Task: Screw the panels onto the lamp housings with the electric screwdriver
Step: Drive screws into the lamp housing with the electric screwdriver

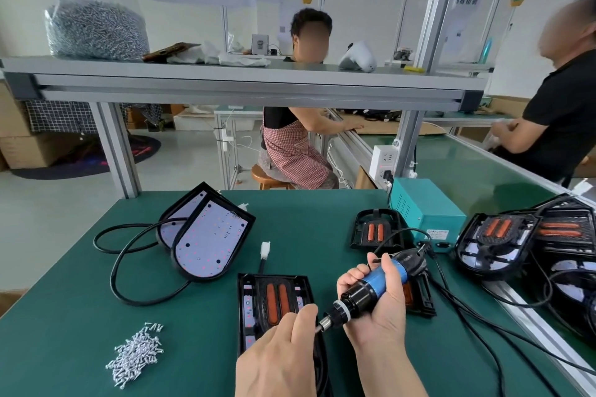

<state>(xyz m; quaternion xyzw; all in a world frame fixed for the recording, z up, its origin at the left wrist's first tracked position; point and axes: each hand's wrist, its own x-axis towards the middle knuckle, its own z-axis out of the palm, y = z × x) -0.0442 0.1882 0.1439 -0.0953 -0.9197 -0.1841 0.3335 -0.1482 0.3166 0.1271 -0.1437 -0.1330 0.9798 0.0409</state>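
Fingers of the right hand (375, 300) curl round a blue-and-black electric screwdriver (375, 280) at lower centre-right of the frame, tilted with its bit aimed lower left. Left hand (280, 354) pinches the bit's tip between thumb and forefinger, just above a black lamp housing with two orange strips (274, 296) lying on the green table (80, 316). Loose silver screws (137, 354) lie heaped at lower left.

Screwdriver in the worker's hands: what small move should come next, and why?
Probably tip the electric screwdriver down onto a screw point of the lamp housing below it. The right hand grips the tool at a slant, off the work. The left hand pinches the bit's tip, seemingly seating a screw, though no screw is visible there.
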